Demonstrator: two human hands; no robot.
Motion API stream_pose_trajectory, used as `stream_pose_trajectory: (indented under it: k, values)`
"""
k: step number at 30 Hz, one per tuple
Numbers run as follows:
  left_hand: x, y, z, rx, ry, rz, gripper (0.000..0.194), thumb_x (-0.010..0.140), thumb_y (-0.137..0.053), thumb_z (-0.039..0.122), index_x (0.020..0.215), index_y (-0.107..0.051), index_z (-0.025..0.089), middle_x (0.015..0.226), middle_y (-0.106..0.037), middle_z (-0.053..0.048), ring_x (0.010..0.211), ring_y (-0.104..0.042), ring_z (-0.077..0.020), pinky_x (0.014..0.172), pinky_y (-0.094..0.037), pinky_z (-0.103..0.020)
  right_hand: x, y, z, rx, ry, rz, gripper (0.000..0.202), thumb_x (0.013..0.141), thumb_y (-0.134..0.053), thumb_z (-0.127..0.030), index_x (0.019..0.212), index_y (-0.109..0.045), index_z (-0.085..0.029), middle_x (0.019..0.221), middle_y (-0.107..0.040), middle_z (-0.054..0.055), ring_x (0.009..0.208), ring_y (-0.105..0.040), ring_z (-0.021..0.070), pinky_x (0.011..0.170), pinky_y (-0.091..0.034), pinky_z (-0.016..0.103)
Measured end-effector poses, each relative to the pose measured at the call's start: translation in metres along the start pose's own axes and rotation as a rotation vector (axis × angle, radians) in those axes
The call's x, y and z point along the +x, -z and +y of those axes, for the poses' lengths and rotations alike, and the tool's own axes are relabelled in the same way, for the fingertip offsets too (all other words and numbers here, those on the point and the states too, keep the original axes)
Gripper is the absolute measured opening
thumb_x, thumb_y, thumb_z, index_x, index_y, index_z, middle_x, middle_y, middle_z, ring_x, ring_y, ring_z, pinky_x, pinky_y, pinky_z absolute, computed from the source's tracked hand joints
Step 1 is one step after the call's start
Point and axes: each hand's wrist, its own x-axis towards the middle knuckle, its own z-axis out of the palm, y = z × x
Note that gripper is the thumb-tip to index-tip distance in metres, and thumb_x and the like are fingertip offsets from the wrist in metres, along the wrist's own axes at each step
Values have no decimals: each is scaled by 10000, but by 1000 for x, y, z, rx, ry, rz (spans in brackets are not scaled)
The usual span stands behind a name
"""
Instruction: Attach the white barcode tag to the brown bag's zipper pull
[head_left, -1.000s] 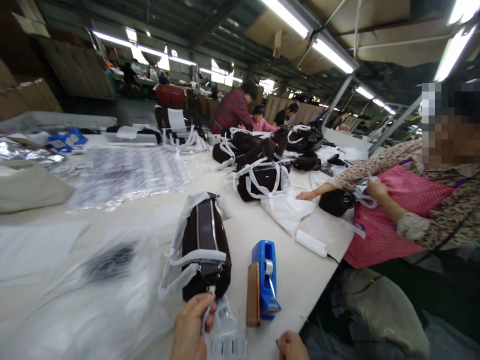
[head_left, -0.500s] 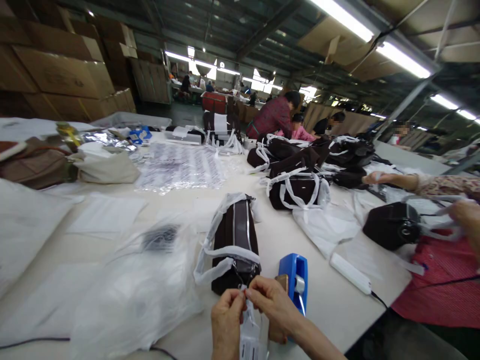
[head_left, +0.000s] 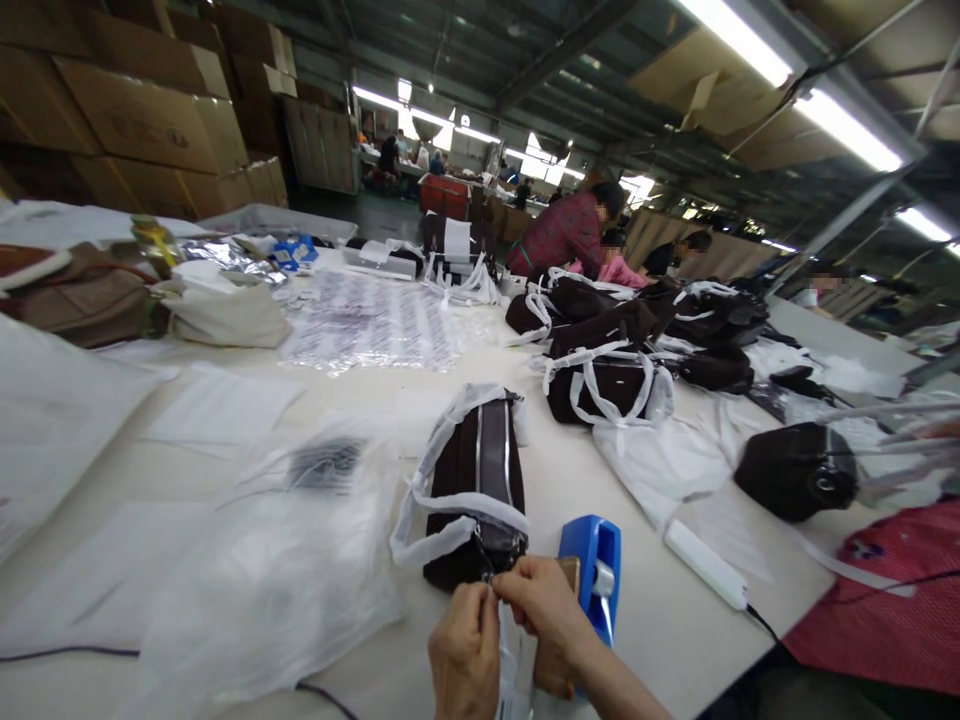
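Two bare hands met at the near edge of the table [head_left: 225, 440], working at the near end of a dark brown bag [head_left: 477, 480] that lay lengthwise, wrapped in white protective strips. The left hand [head_left: 465, 660] had its fingers closed in a pinch on the top of a white hang tag [head_left: 511, 660], which hung down between the two hands. The right hand [head_left: 544, 610] was likewise pinched shut, its fingertips at the zip pull or small fitting at the bag's near end, touching the same thin loop or string; how that string ran could not be made out.

Judging by this, the step in hand was fastening the tag to the bag's zip end. The next move would seem to call for a fine, steady pull with both pinches held, so that the loop passed through the fitting without slipping free.

Just right of the hands stood a blue tape dispenser [head_left: 596, 570], with a brown object partly hidden behind the right hand. Left of the bag lay a crumpled clear plastic bag [head_left: 270, 570]. Farther right, a white power strip [head_left: 705, 562] rested on the table, and beyond it a co-worker's red apron [head_left: 885, 600] showed at the edge. More wrapped brown bags [head_left: 600, 385] were piled at the far middle of the table.
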Motion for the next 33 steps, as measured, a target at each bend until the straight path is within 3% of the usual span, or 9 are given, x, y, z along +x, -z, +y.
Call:
stream_pose_trajectory:
  k: [4, 7, 12, 16, 18, 21, 26, 29, 33]
  values:
    - [-2, -2, -3, 321, -317, 87, 243, 836, -402, 190, 631, -533, 195, 574, -514, -14, 538, -512, -135, 539, -352, -251, 1, -6, 1, 65, -24, 24, 189, 628, -507, -199, 467, -407, -191, 281, -337, -86, 279, -258, 51, 336, -172, 207]
    - [-4, -4, 0, 435, -349, 161, 239, 852, -386, 168, 656, -520, 196, 602, -504, -16, 550, -507, -140, 536, -357, -255, 1, -7, 1, 97, -32, 36, 180, 619, -500, -194, 468, -401, -191, 278, -331, -90, 276, -251, 47, 332, -163, 204]
    - [-4, -4, -1, 476, -452, 242, 180, 827, -400, 113, 828, -567, 179, 1042, -583, -124, 799, -590, -190, 674, -435, -287, -1, -3, -1, 127, -53, -2, 146, 598, -495, -216, 478, -422, -178, 284, -334, -90, 279, -249, 36, 336, -152, 193]
    - [0, 0, -2, 405, -520, 174, 191, 792, -421, 91, 856, -580, 176, 929, -649, -99, 754, -609, -192, 651, -442, -282, -3, -1, -7, 132, -80, -41, 149, 588, -489, -231, 472, -413, -177, 289, -337, -88, 274, -247, 31, 335, -138, 189]
    - [3, 3, 3, 258, -352, 118, 184, 798, -407, 141, 809, -586, 179, 823, -650, -81, 702, -603, -184, 629, -436, -279, -5, 2, -11, 133, -90, -69, 152, 583, -481, -234, 463, -405, -180, 285, -338, -85, 266, -250, 34, 330, -134, 190]
    - [10, 6, 21, -36, 52, 34, 152, 729, -493, 256, 614, -560, 184, 626, -601, -47, 592, -552, -169, 565, -411, -269, -8, 11, -19, 126, -80, -124, 141, 574, -472, -235, 454, -438, -171, 298, -372, -72, 269, -270, 38, 328, -143, 189]
    - [21, 9, 45, -589, 658, 49, 250, 493, -591, 273, 370, -391, 188, 309, -346, 51, 348, -273, -64, 383, -199, -200, -13, 27, -23, 85, -39, -188, 68, 534, -507, -196, 493, -520, -143, 394, -499, -36, 333, -380, 50, 364, -235, 179]
    - [23, 10, 47, -754, 796, 25, 169, 429, -577, 219, 359, -435, 161, 287, -344, 49, 324, -261, -47, 364, -162, -177, -14, 29, -19, 60, -2, -192, 73, 559, -504, -197, 530, -539, -139, 425, -513, -32, 352, -399, 58, 384, -262, 188]
    - [27, 11, 43, -825, 899, -57, 95, 478, -530, 129, 391, -493, 117, 289, -329, 52, 299, -257, -33, 342, -157, -150, -14, 27, -11, -37, 129, -132, 83, 605, -474, -161, 598, -555, -142, 459, -502, -35, 399, -424, 76, 421, -315, 199]
